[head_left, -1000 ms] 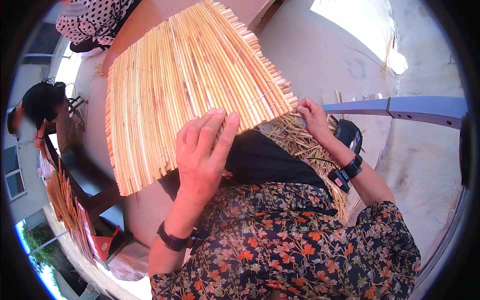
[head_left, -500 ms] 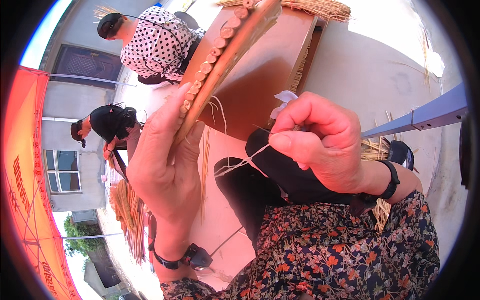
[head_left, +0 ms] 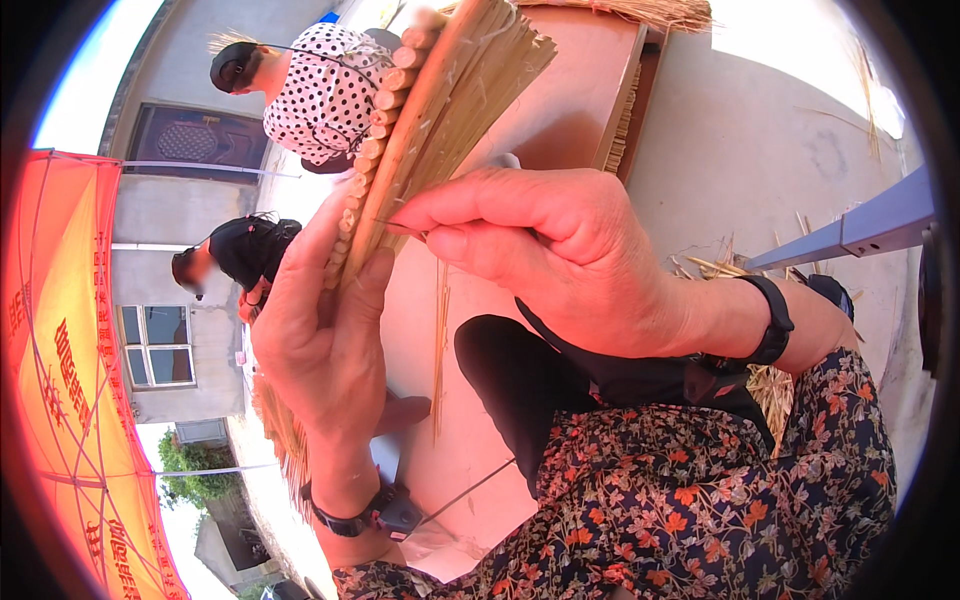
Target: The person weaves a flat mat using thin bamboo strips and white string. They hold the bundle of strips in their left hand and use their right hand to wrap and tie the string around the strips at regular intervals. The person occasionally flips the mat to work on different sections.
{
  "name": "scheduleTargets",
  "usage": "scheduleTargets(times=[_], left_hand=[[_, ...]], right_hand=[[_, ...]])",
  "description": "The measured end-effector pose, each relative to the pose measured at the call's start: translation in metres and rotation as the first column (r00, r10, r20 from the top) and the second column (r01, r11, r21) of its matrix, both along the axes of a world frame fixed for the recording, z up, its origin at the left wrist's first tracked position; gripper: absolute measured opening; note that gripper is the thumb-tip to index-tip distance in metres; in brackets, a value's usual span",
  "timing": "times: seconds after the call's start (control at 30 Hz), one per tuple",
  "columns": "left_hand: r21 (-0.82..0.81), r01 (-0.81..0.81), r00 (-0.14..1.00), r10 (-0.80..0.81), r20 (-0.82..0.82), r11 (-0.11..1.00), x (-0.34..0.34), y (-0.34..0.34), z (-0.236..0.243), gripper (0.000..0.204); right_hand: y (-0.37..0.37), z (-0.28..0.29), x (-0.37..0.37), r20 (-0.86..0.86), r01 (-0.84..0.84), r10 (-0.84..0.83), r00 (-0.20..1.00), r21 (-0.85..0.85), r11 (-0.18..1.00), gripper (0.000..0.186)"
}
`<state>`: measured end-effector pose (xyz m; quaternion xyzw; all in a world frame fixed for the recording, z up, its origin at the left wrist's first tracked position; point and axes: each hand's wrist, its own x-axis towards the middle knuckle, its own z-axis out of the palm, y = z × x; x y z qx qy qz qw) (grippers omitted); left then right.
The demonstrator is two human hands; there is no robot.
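Observation:
My left hand (head_left: 325, 345) is closed round the lower end of a panel of plant stalks (head_left: 460, 110), its thumb on the near face and its fingers behind. The panel stands tilted, leaning up to the right. Round cut stalk ends line its left edge, and bits of pale thread show across its face. My right hand (head_left: 560, 260) pinches a thin dark needle (head_left: 408, 231) between thumb and forefinger, its tip against the panel's edge stalk just above my left thumb. Whether the point is inside the stalk I cannot make out.
Beyond the panel is a brown table (head_left: 590, 60) with a stalk bundle (head_left: 650, 14) on top. One person in a dotted top (head_left: 325, 95) and another in black (head_left: 250, 250) work at the left. A blue-grey metal leg (head_left: 850, 230) slants in at right; loose stalks (head_left: 715, 267) lie near it.
My right hand has moved left with the needle, from beside the panel to its edge. The panel's stalk face has turned more into view. The dangling thread no longer shows.

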<state>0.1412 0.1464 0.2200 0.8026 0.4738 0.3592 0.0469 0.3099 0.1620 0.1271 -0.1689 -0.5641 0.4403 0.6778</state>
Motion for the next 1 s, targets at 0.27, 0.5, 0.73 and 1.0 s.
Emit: scheduleTargets(times=[0.27, 0.5, 0.73, 1.0], left_hand=[[-0.014, 0.014, 1.0, -0.014, -0.012, 1.0, 0.002, -0.002, 0.002, 0.041], [-0.015, 0.061, 0.998, -0.06, 0.025, 0.998, 0.001, 0.0, -0.001, 0.04], [-0.03, 0.07, 0.997, -0.068, 0.047, 0.997, 0.002, 0.001, -0.002, 0.04], [-0.037, 0.057, 0.998, -0.056, 0.038, 0.998, 0.003, 0.0, -0.002, 0.042]], right_hand=[[-0.004, -0.007, -0.001, 0.01, 0.038, -0.038, 0.999, 0.003, 0.999, 0.025], [-0.004, -0.009, 0.001, 0.003, -0.011, 0.011, 1.0, -0.044, 0.999, 0.026], [-0.002, -0.012, 0.003, -0.058, -0.092, 0.089, 0.994, -0.057, 0.994, 0.026], [-0.003, -0.01, 0.002, -0.079, -0.105, 0.097, 0.992, -0.106, 0.989, 0.026]])
